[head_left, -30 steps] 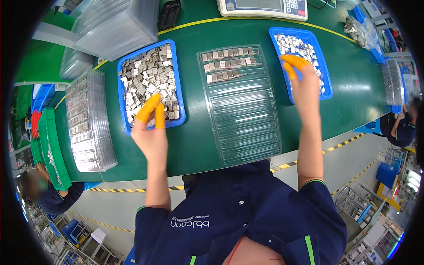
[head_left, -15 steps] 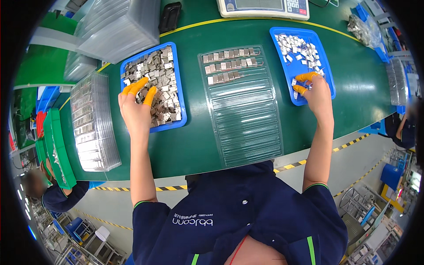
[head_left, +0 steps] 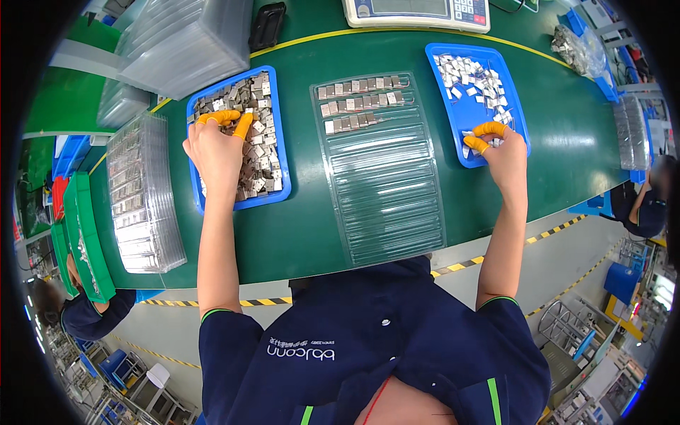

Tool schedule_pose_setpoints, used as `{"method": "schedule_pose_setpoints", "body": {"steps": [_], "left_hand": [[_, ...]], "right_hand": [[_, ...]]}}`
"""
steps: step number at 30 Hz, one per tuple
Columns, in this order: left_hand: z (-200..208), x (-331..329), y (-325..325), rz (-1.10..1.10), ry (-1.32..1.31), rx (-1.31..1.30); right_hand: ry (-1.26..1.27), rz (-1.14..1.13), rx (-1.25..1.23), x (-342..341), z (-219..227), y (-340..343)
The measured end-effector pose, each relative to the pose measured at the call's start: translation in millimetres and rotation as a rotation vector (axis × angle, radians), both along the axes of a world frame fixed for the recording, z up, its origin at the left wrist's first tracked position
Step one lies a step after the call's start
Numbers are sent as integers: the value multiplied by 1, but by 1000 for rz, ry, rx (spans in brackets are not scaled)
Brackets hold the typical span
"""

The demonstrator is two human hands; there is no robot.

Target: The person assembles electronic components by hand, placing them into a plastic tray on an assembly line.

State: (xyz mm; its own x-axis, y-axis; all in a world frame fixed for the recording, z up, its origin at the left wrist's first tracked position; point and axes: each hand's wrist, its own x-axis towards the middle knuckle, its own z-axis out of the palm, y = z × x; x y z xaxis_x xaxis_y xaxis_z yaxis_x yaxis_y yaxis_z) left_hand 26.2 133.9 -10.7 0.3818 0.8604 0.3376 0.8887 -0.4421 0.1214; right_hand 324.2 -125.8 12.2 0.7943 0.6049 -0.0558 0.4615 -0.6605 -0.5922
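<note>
My left hand (head_left: 214,150), with orange finger cots, reaches into a blue tray (head_left: 283,159) heaped with small silvery metal blocks (head_left: 263,145). Its thumb and fingertips close together over the heap; whatever is between them is too small to make out. In the other blue tray (head_left: 459,106), at the right, lie small white pieces with thin wires (head_left: 489,83). There my right hand (head_left: 506,152), also in orange cots, pinches a small white piece (head_left: 467,134) at the near left corner. Between the trays lies a clear ribbed plastic tray (head_left: 386,191), its far three rows holding metal blocks (head_left: 350,106).
A stack of clear trays (head_left: 145,198) stands left, beside a green bin (head_left: 88,241). Taller clear plastic trays (head_left: 188,49) rise behind the left blue tray. A scale (head_left: 418,14) and black holder (head_left: 268,27) sit at the back. Co-workers (head_left: 99,312) appear at both sides.
My left fingertips have drawn together and shifted over the metal blocks. My right hand has moved slightly nearer along its tray's near end. The whole view has shifted a little.
</note>
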Motion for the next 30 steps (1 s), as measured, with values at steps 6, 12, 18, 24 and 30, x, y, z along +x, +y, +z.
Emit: {"method": "schedule_pose_setpoints", "body": {"steps": [6,12,18,24,30], "left_hand": [[-4,6,-1,-26,-102,-33],[-2,5,-1,-43,-97,-81],[16,7,-13,-2,-516,-364],[21,13,-87,-296,-1126,-892],[25,29,-142,-204,-1338,-1261]], "right_hand": [[42,7,264,-16,10,5],[56,19,317,-25,13,4],[133,20,473,-31,8,2],[343,322,518,-88,3,11],[829,241,574,-119,13,30]]}}
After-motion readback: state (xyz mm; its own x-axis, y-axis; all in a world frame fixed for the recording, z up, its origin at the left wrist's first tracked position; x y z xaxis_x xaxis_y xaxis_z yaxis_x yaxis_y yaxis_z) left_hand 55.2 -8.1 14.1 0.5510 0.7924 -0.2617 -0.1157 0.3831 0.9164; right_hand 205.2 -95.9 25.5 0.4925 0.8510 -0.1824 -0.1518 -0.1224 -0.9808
